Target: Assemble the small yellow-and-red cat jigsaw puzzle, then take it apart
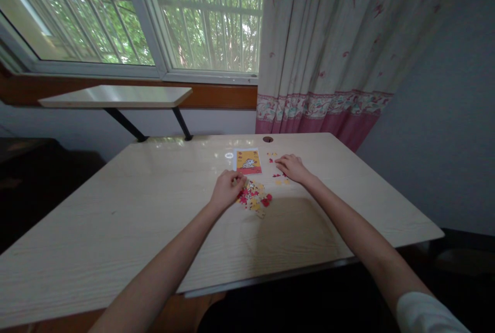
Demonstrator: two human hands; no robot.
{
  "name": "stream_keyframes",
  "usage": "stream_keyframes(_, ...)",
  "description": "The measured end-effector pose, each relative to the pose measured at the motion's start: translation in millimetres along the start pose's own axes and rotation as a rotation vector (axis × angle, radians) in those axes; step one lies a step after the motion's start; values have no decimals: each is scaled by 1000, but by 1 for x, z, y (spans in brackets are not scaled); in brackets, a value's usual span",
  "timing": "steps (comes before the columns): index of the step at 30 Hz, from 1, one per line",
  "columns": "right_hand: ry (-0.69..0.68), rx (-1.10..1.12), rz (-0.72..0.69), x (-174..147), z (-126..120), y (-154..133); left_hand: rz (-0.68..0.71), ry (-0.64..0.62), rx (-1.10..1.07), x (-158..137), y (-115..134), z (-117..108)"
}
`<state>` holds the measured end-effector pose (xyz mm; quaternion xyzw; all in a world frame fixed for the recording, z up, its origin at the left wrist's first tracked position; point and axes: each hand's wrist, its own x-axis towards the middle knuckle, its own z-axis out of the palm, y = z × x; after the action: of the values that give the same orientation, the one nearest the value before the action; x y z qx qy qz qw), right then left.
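A loose heap of small jigsaw puzzle pieces [254, 196], red, yellow and whitish, lies on the pale wooden table [154, 209]. At the heap's upper left edge, my left hand [227, 188] has its fingers curled in a pinch; whatever is between them is too small to make out. To the right, my right hand [294, 167] rests palm down with fingers stretched leftward. A red puzzle piece [271, 160] lies just beyond its fingertips, and more red pieces [276, 175] are below them. Behind the heap lies a picture card [248, 162] showing a white animal on yellow and red.
Yellow pieces [281, 182] lie below my right hand, with others [271, 153] above it. A round cable hole [267, 139] is near the table's back edge. A raised shelf [119, 97] on black legs stands back left. A curtain [320, 65] hangs beside the window [209, 18].
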<state>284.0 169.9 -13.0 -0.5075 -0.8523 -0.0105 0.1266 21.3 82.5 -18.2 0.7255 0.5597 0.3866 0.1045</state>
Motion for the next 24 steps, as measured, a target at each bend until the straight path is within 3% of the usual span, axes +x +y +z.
stream_keyframes(11, 7, -66, -27, -1, -6, -10, 5, 6, 1, 0, 4, -2)
stream_keyframes(24, -80, -91, -20, -9, -10, -15, -6, 12, -8, 0, 5, -2)
